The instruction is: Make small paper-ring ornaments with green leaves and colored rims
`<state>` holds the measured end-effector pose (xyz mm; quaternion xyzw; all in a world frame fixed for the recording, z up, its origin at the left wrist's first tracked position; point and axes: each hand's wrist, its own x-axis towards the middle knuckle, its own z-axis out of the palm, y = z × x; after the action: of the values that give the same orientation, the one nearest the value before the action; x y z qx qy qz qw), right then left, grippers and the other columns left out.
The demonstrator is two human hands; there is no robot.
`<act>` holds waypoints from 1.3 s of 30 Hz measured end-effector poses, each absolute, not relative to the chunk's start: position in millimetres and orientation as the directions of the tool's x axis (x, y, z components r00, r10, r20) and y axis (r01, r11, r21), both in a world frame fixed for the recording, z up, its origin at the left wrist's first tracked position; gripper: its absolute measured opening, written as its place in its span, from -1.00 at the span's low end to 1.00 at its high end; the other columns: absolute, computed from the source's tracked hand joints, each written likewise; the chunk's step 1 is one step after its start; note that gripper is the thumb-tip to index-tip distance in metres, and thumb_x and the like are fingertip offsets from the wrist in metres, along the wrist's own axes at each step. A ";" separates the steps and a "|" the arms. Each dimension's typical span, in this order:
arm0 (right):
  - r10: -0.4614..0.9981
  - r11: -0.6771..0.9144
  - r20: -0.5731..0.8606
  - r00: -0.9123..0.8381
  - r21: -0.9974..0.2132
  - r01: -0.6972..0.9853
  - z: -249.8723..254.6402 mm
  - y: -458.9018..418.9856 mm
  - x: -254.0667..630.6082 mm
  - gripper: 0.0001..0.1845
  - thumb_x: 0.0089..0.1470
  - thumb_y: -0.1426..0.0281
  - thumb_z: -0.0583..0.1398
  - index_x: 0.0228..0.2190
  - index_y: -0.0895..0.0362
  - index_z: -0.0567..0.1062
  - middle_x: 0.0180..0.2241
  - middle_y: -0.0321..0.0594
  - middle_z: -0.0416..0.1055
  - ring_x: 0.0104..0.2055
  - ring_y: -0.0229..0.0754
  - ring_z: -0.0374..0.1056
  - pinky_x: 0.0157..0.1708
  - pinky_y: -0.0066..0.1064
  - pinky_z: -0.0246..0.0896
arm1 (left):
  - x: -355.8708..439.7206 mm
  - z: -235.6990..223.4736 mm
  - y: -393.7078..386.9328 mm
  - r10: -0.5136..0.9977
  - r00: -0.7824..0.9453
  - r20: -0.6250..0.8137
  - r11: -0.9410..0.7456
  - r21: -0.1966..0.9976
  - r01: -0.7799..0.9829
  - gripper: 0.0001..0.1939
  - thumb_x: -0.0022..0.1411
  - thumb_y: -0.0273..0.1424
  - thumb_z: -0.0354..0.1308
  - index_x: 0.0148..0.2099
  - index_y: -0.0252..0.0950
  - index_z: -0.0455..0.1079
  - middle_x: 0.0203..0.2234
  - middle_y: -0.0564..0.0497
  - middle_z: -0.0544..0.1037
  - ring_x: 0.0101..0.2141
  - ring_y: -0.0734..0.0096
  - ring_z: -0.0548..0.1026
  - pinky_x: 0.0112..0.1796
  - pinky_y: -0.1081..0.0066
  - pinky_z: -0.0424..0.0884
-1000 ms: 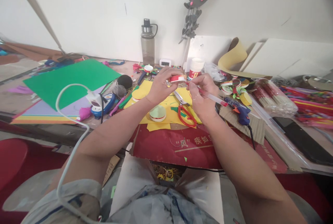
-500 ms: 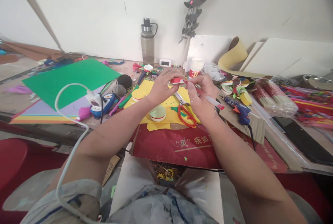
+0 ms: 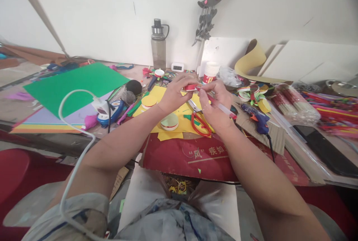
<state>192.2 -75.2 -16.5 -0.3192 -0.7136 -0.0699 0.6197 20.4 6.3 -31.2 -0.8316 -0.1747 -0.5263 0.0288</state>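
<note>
My left hand (image 3: 173, 93) is closed around a small red and white round piece (image 3: 191, 87), held above the yellow paper (image 3: 156, 97). My right hand (image 3: 214, 101) grips a clear pen with a red cap (image 3: 223, 109), its tip touching the round piece. Below the hands lie red-handled scissors (image 3: 200, 123) and a white round lid with a green edge (image 3: 169, 121).
A green sheet (image 3: 75, 84) and coloured paper stack lie at left. A water bottle (image 3: 158, 45) stands by the wall. A blue glue gun (image 3: 256, 119), a bundle of sticks (image 3: 291, 105), a black phone (image 3: 326, 151) and a stack of paper cups (image 3: 210, 72) crowd the right. A white cable (image 3: 75, 151) loops near my left arm.
Both hands have dropped slightly toward the table, with the pen and the round piece still together. The pen's red cap end has moved a little left.
</note>
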 end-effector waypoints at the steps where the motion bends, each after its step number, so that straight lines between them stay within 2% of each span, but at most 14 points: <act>1: 0.376 0.781 0.926 -0.030 -0.299 0.548 -16.6 -75.1 192.2 -0.86 0.38 0.26 0.16 -0.27 0.00 0.41 -0.38 -0.30 0.45 -0.34 -0.14 0.42 -0.22 -0.22 0.40 | 20.4 -31.2 6.2 0.259 0.388 0.885 -0.938 0.134 0.320 -0.74 0.32 -0.49 0.19 0.04 -0.18 0.49 -0.04 -0.06 0.66 0.03 0.27 0.58 0.06 0.19 0.50; 10: 0.357 0.773 0.933 -0.047 -0.268 0.575 -13.8 -77.4 191.8 -0.86 0.32 0.35 0.18 -0.34 0.01 0.37 -0.43 -0.34 0.42 -0.38 -0.17 0.38 -0.28 -0.25 0.34 | 20.3 -31.5 6.8 0.249 0.383 0.889 -0.943 0.133 0.303 -0.67 0.26 -0.55 0.18 0.04 -0.18 0.50 -0.04 -0.04 0.68 0.02 0.28 0.59 0.04 0.21 0.50; 16: 0.390 0.770 0.920 -0.040 -0.302 0.562 -14.7 -78.2 193.6 -0.83 0.26 0.38 0.19 -0.39 0.01 0.34 -0.45 -0.35 0.37 -0.39 -0.18 0.35 -0.29 -0.25 0.29 | 20.9 -29.9 8.2 0.322 0.356 0.877 -0.920 0.201 0.337 -0.75 0.30 -0.48 0.20 0.02 -0.18 0.51 -0.04 -0.04 0.69 0.02 0.23 0.59 0.08 0.17 0.47; 21: 0.389 0.763 0.921 0.000 -0.322 0.561 -13.1 -78.5 191.9 -0.82 0.29 0.35 0.18 -0.39 0.01 0.33 -0.45 -0.36 0.37 -0.40 -0.19 0.33 -0.31 -0.27 0.30 | 20.1 -27.9 8.1 0.394 0.303 0.868 -0.901 0.300 0.314 -0.81 0.33 -0.39 0.25 -0.01 -0.18 0.53 -0.08 -0.03 0.69 -0.03 0.26 0.59 0.03 0.23 0.48; 25: 0.379 0.764 0.925 0.019 -0.325 0.558 -10.8 -79.1 191.6 -0.82 0.31 0.30 0.17 -0.37 0.01 0.34 -0.44 -0.35 0.38 -0.38 -0.19 0.35 -0.29 -0.26 0.35 | 19.9 -29.6 9.8 0.455 0.248 0.855 -0.884 0.400 0.242 -0.80 0.35 -0.33 0.27 0.01 -0.20 0.53 -0.10 -0.02 0.67 -0.06 0.31 0.60 -0.04 0.29 0.48; 31: 0.381 0.759 0.924 0.029 -0.331 0.560 -10.4 -80.3 192.2 -0.81 0.34 0.25 0.17 -0.34 0.01 0.38 -0.41 -0.34 0.41 -0.36 -0.18 0.39 -0.27 -0.25 0.41 | 20.9 -35.4 18.2 0.449 0.259 0.855 -0.892 0.448 0.064 -0.73 0.38 -0.19 0.30 0.03 -0.19 0.52 -0.04 -0.06 0.67 -0.01 0.30 0.63 0.01 0.28 0.52; 35: 0.399 0.781 0.917 -0.002 -0.339 0.525 -10.7 -79.5 193.3 -0.85 0.36 0.28 0.17 -0.30 0.01 0.39 -0.39 -0.33 0.43 -0.34 -0.18 0.42 -0.23 -0.23 0.43 | 20.5 -35.7 19.4 0.416 0.277 0.866 -0.909 0.409 0.083 -0.73 0.40 -0.15 0.29 0.03 -0.16 0.53 -0.05 -0.06 0.68 0.00 0.30 0.64 0.00 0.27 0.54; 39: 0.370 0.786 0.928 -0.028 -0.298 0.541 -12.3 -76.5 194.2 -0.89 0.36 0.31 0.17 -0.28 0.01 0.40 -0.39 -0.33 0.44 -0.34 -0.17 0.43 -0.24 -0.24 0.42 | 19.6 -31.7 12.0 0.322 0.334 0.886 -0.942 0.264 0.210 -0.82 0.40 -0.29 0.28 0.01 -0.15 0.55 -0.07 -0.03 0.70 0.01 0.29 0.62 0.07 0.19 0.52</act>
<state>194.2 -76.5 -12.3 -0.3195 -0.7135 -0.0690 0.6198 19.6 12.0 -31.7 -0.8151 -0.1632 -0.5535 -0.0508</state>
